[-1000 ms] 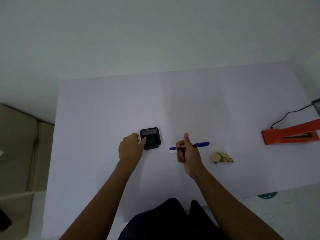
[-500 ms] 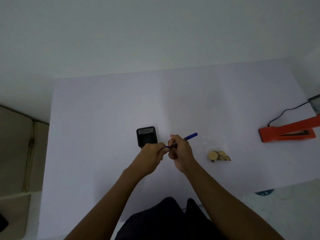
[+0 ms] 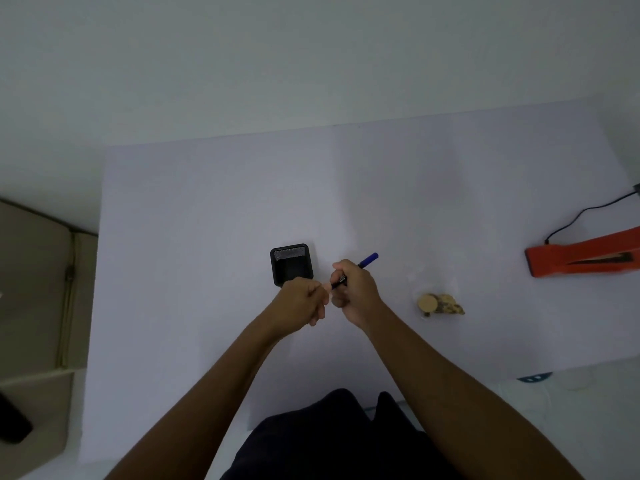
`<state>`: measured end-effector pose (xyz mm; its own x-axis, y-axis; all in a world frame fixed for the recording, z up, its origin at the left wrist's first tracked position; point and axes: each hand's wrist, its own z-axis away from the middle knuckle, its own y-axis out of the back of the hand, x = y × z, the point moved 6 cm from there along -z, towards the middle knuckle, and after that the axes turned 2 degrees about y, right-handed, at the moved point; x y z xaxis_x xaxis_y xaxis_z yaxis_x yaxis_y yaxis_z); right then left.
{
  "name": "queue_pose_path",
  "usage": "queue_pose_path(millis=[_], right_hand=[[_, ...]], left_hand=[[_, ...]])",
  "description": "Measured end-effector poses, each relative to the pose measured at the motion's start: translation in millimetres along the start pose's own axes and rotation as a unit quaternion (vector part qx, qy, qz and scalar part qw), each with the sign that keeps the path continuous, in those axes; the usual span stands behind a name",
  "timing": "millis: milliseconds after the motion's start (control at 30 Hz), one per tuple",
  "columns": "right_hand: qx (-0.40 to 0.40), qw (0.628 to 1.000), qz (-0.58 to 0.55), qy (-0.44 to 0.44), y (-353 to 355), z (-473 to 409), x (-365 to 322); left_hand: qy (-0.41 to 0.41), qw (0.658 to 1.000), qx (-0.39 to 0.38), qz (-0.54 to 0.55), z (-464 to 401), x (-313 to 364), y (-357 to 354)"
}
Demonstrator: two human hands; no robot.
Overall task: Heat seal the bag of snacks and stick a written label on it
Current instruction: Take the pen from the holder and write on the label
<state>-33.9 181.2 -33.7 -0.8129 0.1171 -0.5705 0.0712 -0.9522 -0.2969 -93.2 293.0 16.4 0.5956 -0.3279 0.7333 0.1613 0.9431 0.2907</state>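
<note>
My right hand (image 3: 355, 292) is closed around a blue pen (image 3: 369, 259), whose blue end points up and to the right. My left hand (image 3: 299, 301) is a fist right beside it, its fingertips pinched at the pen's dark lower end; whether a cap sits inside that fist is hidden. The clear bag of snacks (image 3: 438, 303) lies flat on the white table (image 3: 207, 202), to the right of my hands and apart from them. The orange heat sealer (image 3: 581, 258) sits at the table's right edge. I see no label.
A black mesh holder (image 3: 291, 263) stands just behind my left hand. The sealer's black cable (image 3: 581, 216) runs off to the right. A beige cabinet (image 3: 31, 289) with a dark object (image 3: 10, 424) on it stands left of the table.
My left hand left the black holder and came across to the pen's lower end. My right hand tilted the pen, so its blue end now points up and to the right.
</note>
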Motion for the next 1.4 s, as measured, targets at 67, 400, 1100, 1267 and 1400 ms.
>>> queue_pose_path(millis=[67,400,1100,1267,1400], right_hand=[[0.034,0.999,-0.007,-0.021,0,-6,5],[0.182,0.981,0.025,0.056,90,-28,-39],[0.142,0.978,0.152,0.024,65,-8,20],[0.142,0.977,0.155,0.036,70,-10,19],[0.150,0.970,0.160,0.105,77,-14,14]], left_hand=[[-0.027,0.994,0.041,-0.093,-4,3,-1],[-0.019,0.961,0.174,-0.213,7,-60,12],[0.059,0.948,0.175,-0.259,-28,-111,-13],[0.049,0.944,0.187,-0.268,-30,-107,-11],[-0.017,0.943,0.203,-0.261,-36,-86,-18]])
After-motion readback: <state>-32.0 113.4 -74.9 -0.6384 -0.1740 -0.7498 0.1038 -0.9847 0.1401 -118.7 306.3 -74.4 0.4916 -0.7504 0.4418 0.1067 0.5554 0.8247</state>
